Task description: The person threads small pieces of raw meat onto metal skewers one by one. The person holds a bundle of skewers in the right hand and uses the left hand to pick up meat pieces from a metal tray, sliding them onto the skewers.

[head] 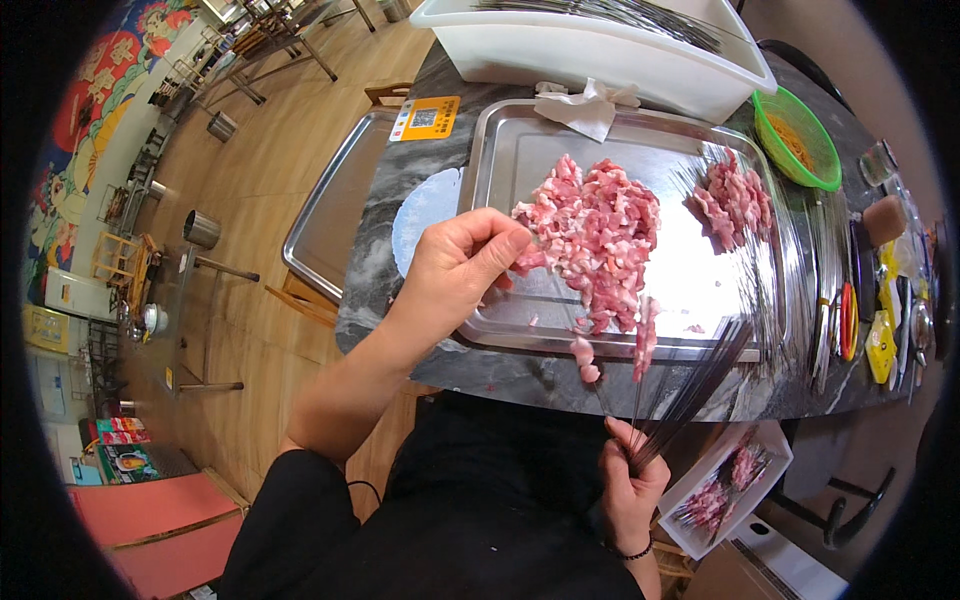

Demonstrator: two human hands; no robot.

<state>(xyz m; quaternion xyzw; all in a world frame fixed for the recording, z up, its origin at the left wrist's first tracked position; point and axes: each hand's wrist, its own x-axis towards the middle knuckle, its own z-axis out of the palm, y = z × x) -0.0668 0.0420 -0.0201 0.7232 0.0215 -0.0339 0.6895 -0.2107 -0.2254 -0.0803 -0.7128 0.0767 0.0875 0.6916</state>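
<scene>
My left hand (472,251) pinches a small piece of raw meat (531,259) between thumb and forefinger, at the near left edge of a heap of cut raw meat (600,225). This heap lies on a stainless steel tray (502,150). Low in front of my body, my right hand (634,469) grips a bundle of thin metal skewers (697,382). Two skewers stand apart from that bundle: one carries small pieces of meat (585,360), the other a longer strip of meat (645,341). Loaded meat skewers (729,199) lie at the tray's right side.
A white plastic tub (592,56) of skewers stands behind the tray. Rightward are a green basket (834,161), loose skewers (825,285) and scissors with coloured handles (849,322). Below the marble-patterned table (525,386), a white bin (679,517) holds meat skewers. Crumpled tissue (585,112) touches the tray's rim.
</scene>
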